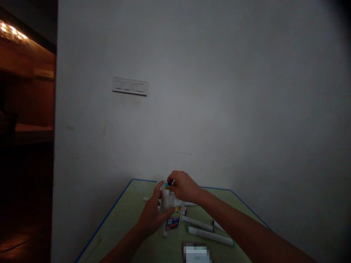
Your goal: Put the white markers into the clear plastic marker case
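My left hand (pixel 152 215) is wrapped round a clear plastic marker case (pixel 174 217) with a colourful label, its thumb lying across the front. The case stands tilted above the table. At its top, my right hand (pixel 183 186) pinches a marker with a dark cap (pixel 169 183); the lower part of that marker is hard to make out through the plastic. A light blue marker end (pixel 165 185) shows beside it in the case opening. Just right of the case lie a white marker with a dark end (pixel 199 223) and a green-ended marker (pixel 210 235).
The pale green table (pixel 123 219) has a blue edge and meets a grey-white wall (pixel 219 91) with a switch panel (pixel 130 86). Another marker (pixel 218 225) lies partly under my right forearm. A pixelated object (pixel 196 253) is at the near edge. A dark room opens at left.
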Tool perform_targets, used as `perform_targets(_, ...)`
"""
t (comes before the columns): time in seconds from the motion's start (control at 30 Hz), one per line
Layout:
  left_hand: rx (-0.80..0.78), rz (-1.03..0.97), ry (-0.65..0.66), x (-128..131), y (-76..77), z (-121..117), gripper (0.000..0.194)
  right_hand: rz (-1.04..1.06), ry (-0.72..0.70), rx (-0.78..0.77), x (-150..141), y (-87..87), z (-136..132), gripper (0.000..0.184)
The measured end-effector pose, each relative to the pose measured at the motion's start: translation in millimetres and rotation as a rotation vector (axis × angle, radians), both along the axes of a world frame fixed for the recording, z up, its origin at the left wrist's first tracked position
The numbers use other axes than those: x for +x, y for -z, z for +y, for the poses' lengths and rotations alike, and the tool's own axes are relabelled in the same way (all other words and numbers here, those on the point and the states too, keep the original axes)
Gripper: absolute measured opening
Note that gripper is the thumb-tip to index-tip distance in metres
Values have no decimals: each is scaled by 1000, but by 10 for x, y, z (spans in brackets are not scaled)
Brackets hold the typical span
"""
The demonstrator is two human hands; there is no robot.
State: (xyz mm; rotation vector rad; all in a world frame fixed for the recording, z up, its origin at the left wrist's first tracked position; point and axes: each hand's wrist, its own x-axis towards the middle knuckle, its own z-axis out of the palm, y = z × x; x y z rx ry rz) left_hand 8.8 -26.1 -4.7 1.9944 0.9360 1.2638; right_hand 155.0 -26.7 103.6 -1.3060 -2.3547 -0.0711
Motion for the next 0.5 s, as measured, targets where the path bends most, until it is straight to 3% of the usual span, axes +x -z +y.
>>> perform_targets(0.37, 16, 19, -16, -11, 5, 7, 82, 50, -55, -105, 33, -65, -21, 30)
perform_targets(0.5, 22, 8, -3, -12, 12, 10, 82, 26, -83, -76, -1, -61, -41, 29)
